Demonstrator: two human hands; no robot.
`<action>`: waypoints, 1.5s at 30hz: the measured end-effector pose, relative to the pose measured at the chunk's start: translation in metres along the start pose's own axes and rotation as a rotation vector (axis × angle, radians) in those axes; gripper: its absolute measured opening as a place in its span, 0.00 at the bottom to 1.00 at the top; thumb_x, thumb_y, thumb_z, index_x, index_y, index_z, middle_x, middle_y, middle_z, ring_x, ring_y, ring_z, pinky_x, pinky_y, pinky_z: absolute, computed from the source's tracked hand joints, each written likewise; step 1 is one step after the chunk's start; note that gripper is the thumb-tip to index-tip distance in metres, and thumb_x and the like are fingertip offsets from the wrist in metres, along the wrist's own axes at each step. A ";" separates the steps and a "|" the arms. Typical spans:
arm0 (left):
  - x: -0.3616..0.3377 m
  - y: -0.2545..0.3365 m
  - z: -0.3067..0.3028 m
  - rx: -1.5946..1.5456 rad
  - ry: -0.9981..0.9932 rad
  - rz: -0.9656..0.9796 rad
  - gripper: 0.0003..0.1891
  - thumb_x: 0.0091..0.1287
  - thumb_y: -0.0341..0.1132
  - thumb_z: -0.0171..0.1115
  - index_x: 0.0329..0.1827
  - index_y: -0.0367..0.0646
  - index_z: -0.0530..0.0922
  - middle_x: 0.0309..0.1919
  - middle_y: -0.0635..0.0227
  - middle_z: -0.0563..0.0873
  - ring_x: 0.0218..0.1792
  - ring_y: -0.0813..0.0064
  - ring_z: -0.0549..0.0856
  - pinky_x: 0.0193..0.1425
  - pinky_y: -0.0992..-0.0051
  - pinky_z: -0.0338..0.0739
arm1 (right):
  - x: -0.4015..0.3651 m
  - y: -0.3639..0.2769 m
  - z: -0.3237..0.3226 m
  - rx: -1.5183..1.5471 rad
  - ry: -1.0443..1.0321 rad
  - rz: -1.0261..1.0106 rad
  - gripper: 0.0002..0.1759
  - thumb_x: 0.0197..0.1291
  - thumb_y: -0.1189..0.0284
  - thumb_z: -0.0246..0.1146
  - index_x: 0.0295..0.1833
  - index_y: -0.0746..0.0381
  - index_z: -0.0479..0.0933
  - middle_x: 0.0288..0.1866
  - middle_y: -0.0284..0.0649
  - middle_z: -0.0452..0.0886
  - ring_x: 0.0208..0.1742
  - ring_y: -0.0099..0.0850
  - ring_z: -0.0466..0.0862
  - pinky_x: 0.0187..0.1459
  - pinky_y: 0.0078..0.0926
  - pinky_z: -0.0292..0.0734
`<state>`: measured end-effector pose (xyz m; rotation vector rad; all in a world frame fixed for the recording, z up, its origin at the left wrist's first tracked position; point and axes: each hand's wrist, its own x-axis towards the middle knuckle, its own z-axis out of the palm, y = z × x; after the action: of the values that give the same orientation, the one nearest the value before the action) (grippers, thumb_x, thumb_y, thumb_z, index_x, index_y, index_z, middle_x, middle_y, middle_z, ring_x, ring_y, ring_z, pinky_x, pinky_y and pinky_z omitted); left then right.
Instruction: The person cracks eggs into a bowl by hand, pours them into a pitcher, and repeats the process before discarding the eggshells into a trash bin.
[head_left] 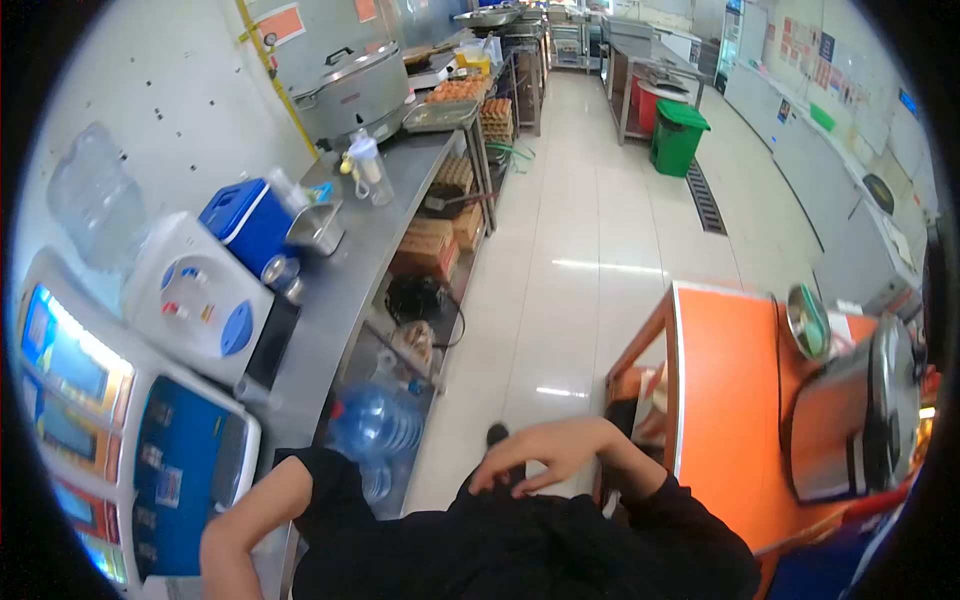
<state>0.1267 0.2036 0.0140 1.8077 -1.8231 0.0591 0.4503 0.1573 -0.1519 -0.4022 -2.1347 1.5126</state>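
My right hand (545, 455) hangs in front of my black clothing with its fingers loosely apart and nothing in it. It is nearest to the orange table (725, 380) on my right, without touching it. At the lower left, my left forearm (255, 515) comes out of a black sleeve and bends down by the metal counter (335, 285). The left hand itself is out of view below the frame edge. A white water dispenser (205, 305) and a blue cooler box (245, 215) stand on that counter.
A tiled aisle (550, 260) runs ahead between counters. On the left are a large steel cooker (355, 95), a shaker bottle (370, 170) and a big blue water bottle (380, 420) below. A steel pressure cooker (845, 410) sits right. Farther off are a green bin (680, 140) and floor drain (707, 200).
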 end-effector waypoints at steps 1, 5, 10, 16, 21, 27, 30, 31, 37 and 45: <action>-0.046 -0.028 -0.031 -0.067 0.045 0.016 0.19 0.66 0.37 0.44 0.55 0.39 0.73 0.48 0.59 0.80 0.46 0.61 0.79 0.60 0.61 0.64 | -0.001 0.022 -0.048 -0.033 0.001 0.057 0.22 0.55 0.74 0.59 0.58 0.63 0.67 0.50 0.42 0.75 0.44 0.35 0.77 0.46 0.30 0.73; -0.233 -0.139 -0.116 -0.504 0.276 -0.266 0.17 0.69 0.39 0.44 0.55 0.42 0.74 0.50 0.55 0.79 0.44 0.60 0.80 0.52 0.58 0.70 | -0.035 0.131 -0.211 -0.401 0.276 0.307 0.21 0.57 0.70 0.58 0.57 0.60 0.68 0.50 0.46 0.76 0.46 0.41 0.78 0.48 0.34 0.73; -0.419 -0.373 -0.219 -0.190 0.809 -0.890 0.22 0.62 0.44 0.59 0.55 0.40 0.72 0.42 0.57 0.82 0.45 0.67 0.81 0.45 0.69 0.75 | -0.133 0.250 -0.371 -0.425 0.645 0.860 0.21 0.56 0.65 0.59 0.55 0.60 0.69 0.47 0.48 0.77 0.45 0.43 0.78 0.48 0.36 0.73; -0.586 -0.613 -0.330 -0.391 0.756 -1.193 0.22 0.64 0.37 0.56 0.60 0.40 0.67 0.44 0.62 0.82 0.47 0.69 0.80 0.54 0.71 0.71 | -0.292 0.330 -0.511 -0.336 1.025 1.445 0.22 0.51 0.64 0.63 0.52 0.59 0.72 0.46 0.50 0.78 0.48 0.43 0.78 0.49 0.37 0.73; -0.724 -0.751 -0.397 -0.300 0.774 -1.275 0.21 0.65 0.35 0.54 0.61 0.42 0.66 0.45 0.61 0.81 0.48 0.67 0.79 0.54 0.71 0.71 | -0.394 0.418 -0.701 -0.237 0.573 1.692 0.22 0.50 0.61 0.63 0.51 0.57 0.73 0.47 0.50 0.78 0.48 0.44 0.78 0.48 0.40 0.74; -0.845 -0.812 -0.481 -0.212 1.132 -1.649 0.21 0.64 0.32 0.54 0.60 0.41 0.68 0.46 0.62 0.81 0.48 0.71 0.79 0.55 0.72 0.71 | -0.329 0.438 -1.085 -0.835 0.650 1.331 0.21 0.54 0.63 0.60 0.53 0.57 0.69 0.45 0.49 0.76 0.45 0.46 0.77 0.45 0.42 0.74; -0.907 -0.827 -0.509 -0.217 1.494 -1.666 0.19 0.65 0.31 0.53 0.59 0.40 0.69 0.46 0.63 0.81 0.48 0.73 0.79 0.55 0.73 0.71 | -0.252 0.434 -1.251 -0.904 0.618 1.026 0.20 0.54 0.66 0.59 0.53 0.58 0.70 0.45 0.47 0.77 0.46 0.44 0.78 0.45 0.41 0.74; -0.929 -0.830 -0.517 -0.211 1.615 -1.662 0.18 0.65 0.31 0.52 0.59 0.40 0.69 0.46 0.63 0.81 0.48 0.74 0.79 0.55 0.74 0.71 | -0.226 0.436 -1.296 -0.930 0.619 0.931 0.19 0.54 0.67 0.59 0.52 0.58 0.71 0.45 0.46 0.77 0.46 0.44 0.78 0.46 0.41 0.74; -1.082 -0.889 -0.575 -0.006 2.102 -1.546 0.16 0.69 0.33 0.48 0.57 0.38 0.69 0.43 0.63 0.81 0.43 0.77 0.78 0.50 0.77 0.71 | -0.110 0.503 -1.439 -0.498 0.688 0.436 0.12 0.55 0.72 0.58 0.45 0.62 0.74 0.41 0.48 0.78 0.41 0.43 0.80 0.44 0.36 0.74; -1.207 -0.891 -0.688 0.773 2.486 -1.396 0.14 0.68 0.29 0.48 0.55 0.34 0.70 0.42 0.65 0.79 0.43 0.79 0.77 0.50 0.80 0.69 | 0.080 0.615 -1.673 -0.855 0.672 0.236 0.08 0.56 0.74 0.53 0.35 0.67 0.75 0.31 0.53 0.78 0.35 0.49 0.80 0.36 0.44 0.75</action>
<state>1.1153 1.5044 -0.2234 1.0938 1.2386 1.5258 1.2719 1.7376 -0.2664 -1.2746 -2.0721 0.3489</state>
